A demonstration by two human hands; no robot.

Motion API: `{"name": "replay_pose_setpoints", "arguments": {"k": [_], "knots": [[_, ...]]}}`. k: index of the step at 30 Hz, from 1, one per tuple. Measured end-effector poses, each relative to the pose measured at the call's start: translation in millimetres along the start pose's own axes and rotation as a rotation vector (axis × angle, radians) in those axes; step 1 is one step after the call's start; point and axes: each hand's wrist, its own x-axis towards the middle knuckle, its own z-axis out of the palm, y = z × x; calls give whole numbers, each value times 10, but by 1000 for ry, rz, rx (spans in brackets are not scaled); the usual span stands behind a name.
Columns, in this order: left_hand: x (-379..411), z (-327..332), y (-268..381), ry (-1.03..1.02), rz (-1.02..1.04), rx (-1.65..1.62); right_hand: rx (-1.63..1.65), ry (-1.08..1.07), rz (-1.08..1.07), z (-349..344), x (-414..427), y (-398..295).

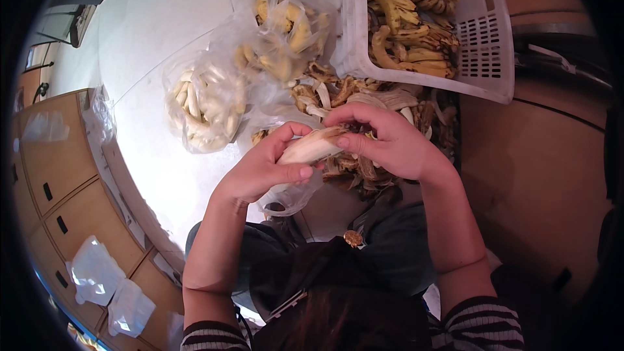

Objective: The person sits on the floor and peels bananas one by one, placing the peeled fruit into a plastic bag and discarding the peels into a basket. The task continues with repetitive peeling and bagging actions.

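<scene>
A banana (312,146), largely bare of its skin, lies tilted between my two hands above a heap of peels. My left hand (273,163) grips its left part, thumb along the near side and fingers behind. At the other end, my right hand (390,141) pinches the banana's tip and some brownish peel between thumb and fingers. Below and beyond my hands spreads the heap of banana peels (390,100), brown and limp. An open clear plastic bag (292,200) sits beneath my left hand, its contents partly hidden.
A white perforated plastic crate (438,85) of spotted bananas (409,34) stands ahead to the right. Left of it, clear bags hold peeled bananas (195,102) and yellow bananas (292,29) on the pale tiled floor (161,19). Wooden cabinets (73,165) line the left; a brown panel (526,170) flanks the right.
</scene>
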Motion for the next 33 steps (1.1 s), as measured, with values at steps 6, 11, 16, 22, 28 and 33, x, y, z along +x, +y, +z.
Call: {"name": "replay_pose_setpoints", "arguments": {"k": [6, 11, 16, 22, 28, 33], "knots": [[-28, -47, 62, 74, 99, 69, 346, -7, 9, -3, 34, 16], [-21, -141, 16, 11, 139, -111, 602, 27, 21, 48, 63, 91], [3, -35, 15, 12, 225, -420, 724, 58, 50, 52, 95, 62], [234, -1, -97, 117, 304, -167, 741, 88, -89, 63, 84, 85], [317, -124, -219, 257, 174, -529, 667, 57, -132, 33, 3, 3], [394, -94, -83, 220, 267, -532, 436, -31, -160, -285, -252, -170]]}}
